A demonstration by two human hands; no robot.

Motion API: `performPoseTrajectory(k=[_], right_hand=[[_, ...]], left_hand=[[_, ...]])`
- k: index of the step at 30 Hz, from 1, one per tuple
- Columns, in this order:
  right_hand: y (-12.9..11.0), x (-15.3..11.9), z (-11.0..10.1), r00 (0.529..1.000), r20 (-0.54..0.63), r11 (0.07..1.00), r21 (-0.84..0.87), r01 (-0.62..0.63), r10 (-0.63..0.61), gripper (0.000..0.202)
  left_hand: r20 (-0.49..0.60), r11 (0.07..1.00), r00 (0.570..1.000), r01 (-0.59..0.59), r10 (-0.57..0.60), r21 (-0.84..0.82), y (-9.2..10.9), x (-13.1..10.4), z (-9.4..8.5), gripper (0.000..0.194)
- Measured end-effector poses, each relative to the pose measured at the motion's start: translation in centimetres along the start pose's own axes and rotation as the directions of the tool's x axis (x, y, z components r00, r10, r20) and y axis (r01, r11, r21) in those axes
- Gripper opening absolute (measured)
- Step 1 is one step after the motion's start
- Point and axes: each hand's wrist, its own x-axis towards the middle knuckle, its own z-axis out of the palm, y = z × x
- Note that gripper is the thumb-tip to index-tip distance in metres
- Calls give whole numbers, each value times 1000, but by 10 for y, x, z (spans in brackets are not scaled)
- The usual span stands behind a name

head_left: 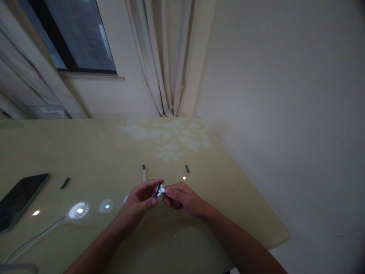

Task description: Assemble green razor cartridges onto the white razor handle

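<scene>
Pinching a narrow, dark, straight bar (157, 189) between thumb and fingertips, the left hand (138, 198) holds it just on the near side of a slim white stick with a dark tip (144, 174). The right hand (184, 198), on the near right side of that stick, has its thumb pressed against a curled forefinger on a small, shiny silver piece (161, 190). Bar and silver piece meet between the hands; whether they are joined, or only touching, is too small to tell.

The handling looks to be midway: both pieces are in the fingers, above the glossy, pale yellow-green table (242, 198), and neither has been set down. Left out of the grip are a small dark strip with a greenish edge (187, 168), to the right of the stick, and a similar dark greenish strip (65, 183), well to its left. The stick itself lies unheld, as far as can be seen, its near end hidden by the left hand. Farther left of it are a black, flat smartphone (21, 201) and a thin white cable (35, 238).
</scene>
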Motion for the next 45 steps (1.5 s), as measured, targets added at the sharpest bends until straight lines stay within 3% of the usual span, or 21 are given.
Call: performPoseTrajectory(k=[10, 16, 20, 30, 37, 45], right_hand=[[-2, -1, 0, 1000, -26, 998, 55, 18, -17, 56], [-7, -3, 0, 994, 59, 994, 69, 87, -91, 59], [-12, -5, 1, 992, 109, 998, 36, 60, -63, 48], [-18, -10, 1, 989, 141, 998, -43, 39, -33, 53], [-18, -10, 0, 990, 134, 994, -97, 50, -37, 54], [-18, -11, 2, 989, 146, 1000, 8, 17, -18, 51]], left_hand=[[-47, 1000, 999, -2, 1, -10, 3, -1, -6, 52], [-61, 1000, 998, -28, 28, -3, 11, -2, -2, 55], [-55, 999, 998, -43, 43, -2, 13, -5, 1, 55], [102, 999, 993, -51, 52, -11, 5, -12, 1, 53], [102, 999, 993, -52, 54, -15, 8, -12, 4, 51], [85, 1000, 996, -24, 23, 7, 8, -15, 2, 53]])
